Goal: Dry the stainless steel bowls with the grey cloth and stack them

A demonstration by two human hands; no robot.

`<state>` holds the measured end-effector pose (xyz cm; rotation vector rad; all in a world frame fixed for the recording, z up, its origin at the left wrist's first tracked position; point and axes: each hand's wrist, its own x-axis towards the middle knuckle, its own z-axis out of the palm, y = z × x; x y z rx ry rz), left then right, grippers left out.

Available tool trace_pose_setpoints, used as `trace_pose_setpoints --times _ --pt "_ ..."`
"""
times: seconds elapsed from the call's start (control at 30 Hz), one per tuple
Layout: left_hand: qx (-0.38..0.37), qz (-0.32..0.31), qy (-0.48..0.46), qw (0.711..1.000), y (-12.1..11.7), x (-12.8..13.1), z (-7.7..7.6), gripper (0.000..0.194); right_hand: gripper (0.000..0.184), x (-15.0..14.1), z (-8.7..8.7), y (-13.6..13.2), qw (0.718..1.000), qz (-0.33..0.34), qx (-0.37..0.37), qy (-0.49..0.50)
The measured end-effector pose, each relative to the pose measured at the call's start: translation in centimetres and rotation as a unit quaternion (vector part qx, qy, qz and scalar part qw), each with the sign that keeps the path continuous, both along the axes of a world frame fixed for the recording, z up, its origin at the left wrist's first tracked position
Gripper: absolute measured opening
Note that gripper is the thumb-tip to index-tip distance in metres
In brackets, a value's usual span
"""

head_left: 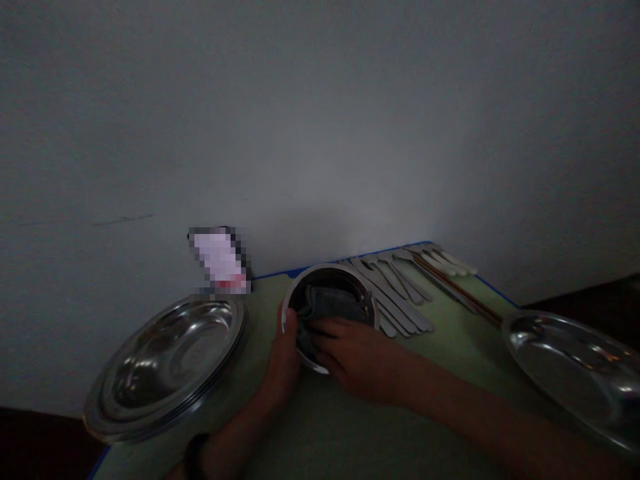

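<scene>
A round metal bowl (371, 287) stands tilted at the middle of the table, its opening towards me. My left hand (286, 343) grips its left rim, the thumb over the edge and the fingers hidden behind the wall. Inside the bowl lies a dark grey cloth (335, 301), bunched and folded. My right hand (357, 353) reaches over the near rim and presses the cloth against the inside, its fingers closed on the fabric and their tips partly hidden.
Stacked metal plates (175, 360) sit at the left, before a blurred phone (220, 260) propped by the wall. Forks, spoons and knives (400, 300) lie behind the bowl, with chopsticks (465, 293) and white-handled cutlery (450, 260) beyond. An oval metal dish (565, 373) is at the right.
</scene>
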<state>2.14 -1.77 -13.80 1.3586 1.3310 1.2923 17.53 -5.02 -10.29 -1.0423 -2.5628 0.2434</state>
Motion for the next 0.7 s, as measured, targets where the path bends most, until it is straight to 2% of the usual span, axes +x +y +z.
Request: trace_pose_setpoints --times 0.2,0.33,0.57,0.7 --pt "-0.001 -0.004 0.015 1.0 -0.3 0.1 0.8 0.051 0.024 0.6 1.5 -0.1 0.996 -0.049 -0.041 -0.066" --pt "-0.01 -0.007 0.037 0.999 -0.5 0.2 1.2 0.05 0.028 0.2 1.0 0.0 0.995 -0.075 -0.036 -0.057" --pt "0.0 -0.014 0.009 1.0 -0.3 0.1 0.4 0.052 0.033 0.2 -0.3 0.4 0.996 -0.077 -0.002 -0.046" --pt "-0.002 -0.013 0.011 1.0 -0.3 0.3 0.7 0.051 0.033 0.4 -0.7 0.7 0.996 -0.074 0.006 -0.042"
